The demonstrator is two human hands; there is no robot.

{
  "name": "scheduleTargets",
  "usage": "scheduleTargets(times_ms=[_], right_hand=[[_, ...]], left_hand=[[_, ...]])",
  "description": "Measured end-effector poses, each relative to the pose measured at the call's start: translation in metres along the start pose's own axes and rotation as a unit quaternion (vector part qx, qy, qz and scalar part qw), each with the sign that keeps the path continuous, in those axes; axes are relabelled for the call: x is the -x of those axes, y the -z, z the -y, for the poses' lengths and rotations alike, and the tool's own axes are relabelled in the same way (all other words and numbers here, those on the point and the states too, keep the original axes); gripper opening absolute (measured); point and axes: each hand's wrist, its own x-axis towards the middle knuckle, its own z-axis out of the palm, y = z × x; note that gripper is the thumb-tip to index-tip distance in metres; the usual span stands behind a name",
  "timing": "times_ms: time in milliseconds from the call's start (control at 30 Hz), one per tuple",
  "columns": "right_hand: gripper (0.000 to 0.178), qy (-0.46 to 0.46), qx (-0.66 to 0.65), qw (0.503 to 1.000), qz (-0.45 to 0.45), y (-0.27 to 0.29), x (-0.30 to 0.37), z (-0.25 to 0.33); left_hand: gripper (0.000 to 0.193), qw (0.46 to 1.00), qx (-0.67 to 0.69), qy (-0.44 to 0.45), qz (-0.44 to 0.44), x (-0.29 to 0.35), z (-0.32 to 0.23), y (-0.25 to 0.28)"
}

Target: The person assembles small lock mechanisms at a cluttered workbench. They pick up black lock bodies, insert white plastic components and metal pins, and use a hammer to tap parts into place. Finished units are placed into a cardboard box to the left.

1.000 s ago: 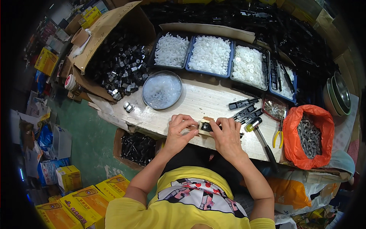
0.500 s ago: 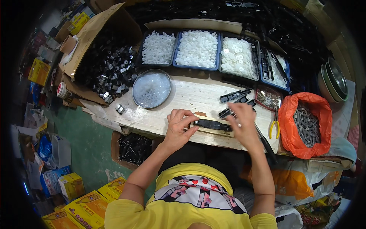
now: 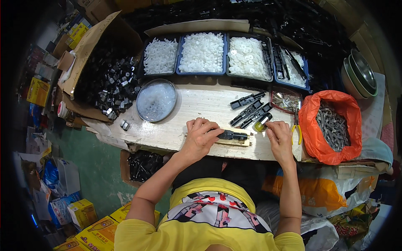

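My left hand (image 3: pixel 202 138) is closed over one end of a long black plastic part (image 3: pixel 233 135), which lies on a small wooden block (image 3: pixel 234 142) near the table's front edge. My right hand (image 3: pixel 281 141) is to the right, thumb and fingers drawn together; whatever is between them is too small to make out. Just left of its fingertips is a small round yellow-green object (image 3: pixel 259 126) with a dark top, perhaps a little bottle. Behind it several similar black parts (image 3: pixel 248 109) lie side by side, slanted.
Trays of white plastic pieces (image 3: pixel 202 53) line the back. A round dish (image 3: pixel 156 100) and a box of metal-and-black pieces (image 3: pixel 94 46) stand left. Yellow-handled pliers (image 3: pixel 296 133), a tray of thin metal pins (image 3: pixel 286 100) and a red bag of grey pieces (image 3: pixel 331 158) are right.
My right hand has moved off the black part to the right, uncovering the yellow-green object. My left hand has shifted onto the part's top. The whole view has shifted slightly.
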Motion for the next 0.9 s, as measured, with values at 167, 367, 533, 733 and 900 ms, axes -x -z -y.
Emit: scheduleTargets(times_ms=[167,367,533,733,900], right_hand=[[0.016,-0.002,0.004,1.000,-0.006,-0.003,0.002,-0.003],[0.016,0.001,0.023,1.000,-0.015,0.000,0.004,-0.003],[0.015,0.010,0.047,0.999,-0.018,0.001,0.008,-0.002],[0.016,0.047,0.034,0.998,0.011,-0.007,0.015,0.013],[0.014,0.051,0.025,0.998,0.025,-0.021,0.014,0.022]], left_hand=[[0.026,0.994,0.095,0.043,-0.018,-0.002,0.002,0.003],[0.023,0.971,0.159,0.127,-0.124,-0.010,0.022,0.012],[0.019,0.985,-0.050,0.142,-0.089,-0.013,0.037,0.007],[0.020,0.995,-0.018,0.061,-0.081,-0.017,0.013,0.005],[0.021,1.000,0.017,0.012,-0.007,-0.022,-0.009,-0.007]])
